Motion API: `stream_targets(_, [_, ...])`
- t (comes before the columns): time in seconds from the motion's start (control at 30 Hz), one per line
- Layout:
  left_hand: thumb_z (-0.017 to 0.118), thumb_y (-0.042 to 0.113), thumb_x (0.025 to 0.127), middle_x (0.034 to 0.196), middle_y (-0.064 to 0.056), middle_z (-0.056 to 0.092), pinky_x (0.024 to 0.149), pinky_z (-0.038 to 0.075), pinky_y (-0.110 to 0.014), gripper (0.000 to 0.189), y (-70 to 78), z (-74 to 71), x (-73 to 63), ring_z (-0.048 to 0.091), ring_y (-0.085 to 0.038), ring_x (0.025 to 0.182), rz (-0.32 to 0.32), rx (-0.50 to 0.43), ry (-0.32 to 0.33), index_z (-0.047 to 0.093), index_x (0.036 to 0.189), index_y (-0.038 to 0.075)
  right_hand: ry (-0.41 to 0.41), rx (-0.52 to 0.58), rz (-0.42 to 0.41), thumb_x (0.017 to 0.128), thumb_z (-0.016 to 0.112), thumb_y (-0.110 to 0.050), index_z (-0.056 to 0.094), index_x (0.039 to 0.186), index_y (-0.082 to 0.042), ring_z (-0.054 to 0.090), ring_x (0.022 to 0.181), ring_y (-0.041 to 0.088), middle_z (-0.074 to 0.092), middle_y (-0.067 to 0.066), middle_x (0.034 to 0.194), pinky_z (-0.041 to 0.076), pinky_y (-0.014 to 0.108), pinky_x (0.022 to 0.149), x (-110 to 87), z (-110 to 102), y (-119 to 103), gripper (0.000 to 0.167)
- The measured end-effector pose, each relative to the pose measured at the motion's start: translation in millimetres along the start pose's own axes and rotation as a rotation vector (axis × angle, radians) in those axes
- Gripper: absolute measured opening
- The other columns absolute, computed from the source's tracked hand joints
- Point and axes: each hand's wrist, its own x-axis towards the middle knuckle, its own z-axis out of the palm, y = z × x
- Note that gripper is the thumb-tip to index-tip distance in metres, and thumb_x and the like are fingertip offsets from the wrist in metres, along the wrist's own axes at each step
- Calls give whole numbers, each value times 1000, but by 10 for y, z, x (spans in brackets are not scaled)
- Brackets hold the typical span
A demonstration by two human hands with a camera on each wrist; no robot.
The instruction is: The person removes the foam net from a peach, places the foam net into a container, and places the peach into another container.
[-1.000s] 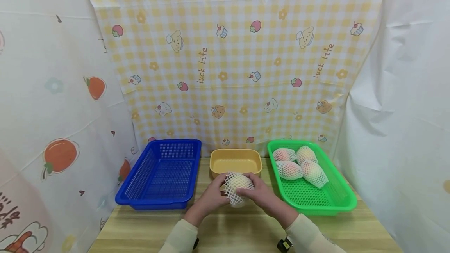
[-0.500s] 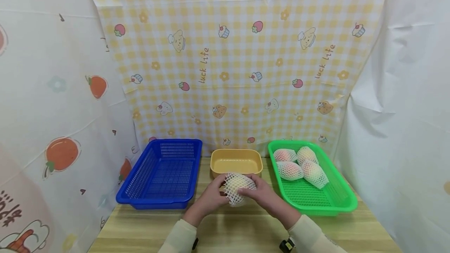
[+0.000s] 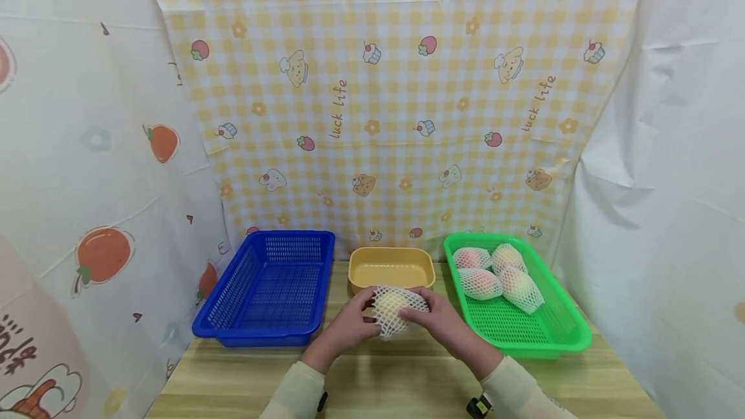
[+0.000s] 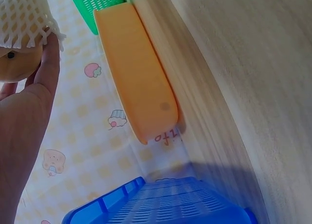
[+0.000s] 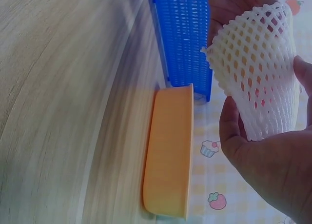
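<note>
Between both hands, above the table in front of the yellow box, is a round yellowish fruit point(image 4: 19, 65) in a white foam net point(image 3: 391, 308). My left hand point(image 3: 348, 327) grips it from the left, fingertips at the net's open edge. In the left wrist view the fruit's bare end, with a dark spot, sticks out of the net. My right hand point(image 3: 441, 322) pinches the net on the right side, thumb in front. Through the mesh in the right wrist view, yellow skin with a pinkish-red patch shows. Parts of both hands' fingers are hidden behind the fruit.
A blue basket point(image 3: 263, 335) stands on the left with nothing in it. Behind the hands sits a yellow box point(image 3: 391, 252). On the right, a green basket point(image 3: 573, 335) holds several netted fruits point(image 3: 480, 283). Patterned cloth point(image 3: 372, 96) hangs behind the wooden table point(image 3: 384, 386).
My right hand has shifted slightly to the right, and the net now stretches further that way. The left hand stays nearly in place. The baskets and box are unmoved.
</note>
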Motion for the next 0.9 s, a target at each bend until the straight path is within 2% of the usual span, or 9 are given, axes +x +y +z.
stream_targets(0.2, [75, -8, 85, 146, -23, 56, 99, 61, -36, 73, -3, -8, -14, 57, -40, 135, 0, -7, -3, 52, 154, -3, -3, -17, -3, 101, 84, -32, 66, 144, -5, 67, 113, 22, 72, 10, 129, 56, 34, 94, -3, -24, 15, 54])
stream_targets(0.3, [77, -6, 86, 143, -23, 58, 98, 60, -34, 68, -4, -15, -13, 59, -38, 134, -4, 4, -1, 55, 151, -3, -2, -22, 6, 101, 85, -32, 66, 146, -5, 67, 114, 22, 72, 10, 131, 57, 32, 93, -7, -34, 14, 56])
stream_targets(0.63, [81, -1, 90, 147, -22, 57, 106, 56, -59, 66, -19, -45, 3, 58, -39, 136, -10, 27, -8, 56, 152, 0, 10, -26, -23, 102, 83, -28, 70, 143, -3, 66, 112, 21, 73, 10, 128, 57, 34, 91, -40, -72, -44, 49])
stream_targets(0.9, [83, 4, 93, 148, -18, 58, 106, 57, -58, 65, -29, -50, 3, 57, -39, 137, -7, 36, -15, 57, 153, 3, -5, -59, -25, 103, 82, -29, 71, 143, -5, 68, 109, 20, 75, 8, 126, 59, 38, 91, -52, -115, -40, 48])
